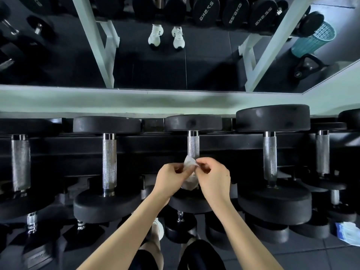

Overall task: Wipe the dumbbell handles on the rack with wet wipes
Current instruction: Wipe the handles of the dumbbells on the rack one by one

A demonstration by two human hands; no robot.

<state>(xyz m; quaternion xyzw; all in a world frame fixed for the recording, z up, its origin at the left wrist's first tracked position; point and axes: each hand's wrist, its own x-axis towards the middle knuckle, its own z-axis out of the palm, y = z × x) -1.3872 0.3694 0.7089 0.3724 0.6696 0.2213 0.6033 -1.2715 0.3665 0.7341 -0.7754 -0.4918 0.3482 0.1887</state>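
A dumbbell rack is seen from above, with a mirror behind it. A white wet wipe is held over the near end of the middle dumbbell handle. It is pinched at its top edge by the curled fingers of the left hand and the right hand. The wipe is probably being spread open so it can be wrapped round the knurled grip. Whether it touches the metal cannot be told. The neighbouring handles lie uncovered. A blue and white packet, possibly wipes, lies on the floor within reach at the right.

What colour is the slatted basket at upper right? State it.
The basket is teal; head view.
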